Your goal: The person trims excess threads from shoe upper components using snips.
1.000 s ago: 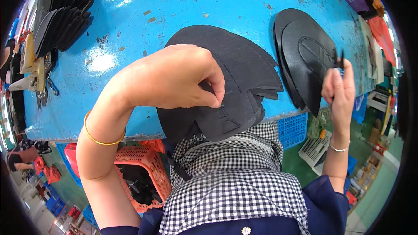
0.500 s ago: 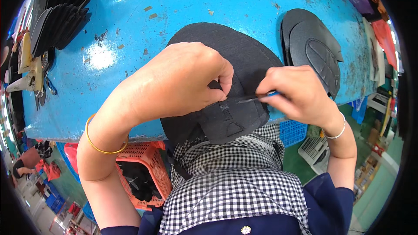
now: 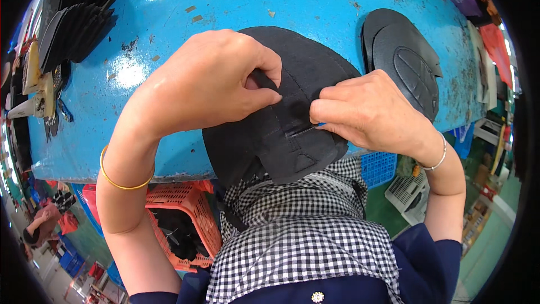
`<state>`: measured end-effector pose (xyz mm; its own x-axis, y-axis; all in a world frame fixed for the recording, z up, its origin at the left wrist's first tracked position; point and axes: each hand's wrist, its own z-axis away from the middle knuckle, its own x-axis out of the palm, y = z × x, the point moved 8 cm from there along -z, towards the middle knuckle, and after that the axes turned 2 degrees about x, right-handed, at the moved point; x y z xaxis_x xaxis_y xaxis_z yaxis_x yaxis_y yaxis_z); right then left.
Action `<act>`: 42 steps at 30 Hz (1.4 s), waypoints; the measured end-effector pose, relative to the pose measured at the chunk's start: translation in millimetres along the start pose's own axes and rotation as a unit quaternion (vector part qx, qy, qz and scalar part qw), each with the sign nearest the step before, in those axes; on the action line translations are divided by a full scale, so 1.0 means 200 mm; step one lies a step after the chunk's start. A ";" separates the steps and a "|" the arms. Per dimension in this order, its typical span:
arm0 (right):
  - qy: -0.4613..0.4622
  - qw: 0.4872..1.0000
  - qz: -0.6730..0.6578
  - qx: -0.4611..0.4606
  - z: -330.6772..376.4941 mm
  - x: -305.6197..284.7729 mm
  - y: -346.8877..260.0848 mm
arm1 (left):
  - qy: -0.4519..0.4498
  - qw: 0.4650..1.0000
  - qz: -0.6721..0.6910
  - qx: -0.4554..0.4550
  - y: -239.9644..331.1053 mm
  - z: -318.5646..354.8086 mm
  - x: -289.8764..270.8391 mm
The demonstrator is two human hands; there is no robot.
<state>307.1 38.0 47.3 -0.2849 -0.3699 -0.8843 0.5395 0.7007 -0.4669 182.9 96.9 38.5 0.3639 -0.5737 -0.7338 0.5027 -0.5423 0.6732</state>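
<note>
Both hands work on a black fabric piece (image 3: 281,129) at the centre of the frame, lying over the near edge of a blue worktop (image 3: 169,28) and hanging down toward a checked apron (image 3: 304,236). The left hand (image 3: 208,81), left of centre, is clenched on the fabric, pinching a fold of it between thumb and fingers. The right hand (image 3: 371,112), just right of centre, grips the fabric's right edge and presses a thin tool (image 3: 306,130) against a stitched seam; only a short sliver of the tool shows past the fingertips, so what kind it is cannot be told. The two hands sit close together, near touching, over the fabric.

At the upper right of the frame a stack of black shaped pieces (image 3: 402,62) lies on the worktop, well apart from the hands. At the upper left another black stack (image 3: 76,14) is fanned out. Below the worktop at lower left stands an orange basket (image 3: 180,219) with dark items inside.
</note>
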 end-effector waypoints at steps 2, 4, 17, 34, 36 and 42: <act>0.008 1.000 0.016 0.010 -0.02 0.00 0.00 | -0.013 1.000 -0.013 -0.013 0.01 -0.01 0.00; 0.055 0.997 0.061 0.007 -0.05 -0.02 0.01 | -0.025 0.999 -0.026 -0.025 0.00 -0.02 0.01; 0.067 0.987 0.144 0.009 -0.08 -0.04 0.00 | -0.008 1.000 0.004 0.010 -0.01 0.01 0.01; 0.037 0.995 0.007 0.095 -0.09 -0.07 0.13 | -0.022 0.998 0.050 0.017 -0.04 0.04 0.02; 0.029 0.996 0.008 0.079 -0.14 -0.05 0.10 | -0.005 0.998 0.056 0.041 -0.04 0.04 0.01; 0.019 0.997 0.032 0.073 -0.20 -0.02 0.08 | -0.015 0.997 0.065 0.031 -0.04 0.03 0.01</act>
<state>286.1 74.6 43.9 -0.2738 -0.3024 -0.9130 0.6660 0.6253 -0.4068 175.2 96.5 31.4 0.3990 -0.6595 -0.6370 0.4023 -0.4984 0.7680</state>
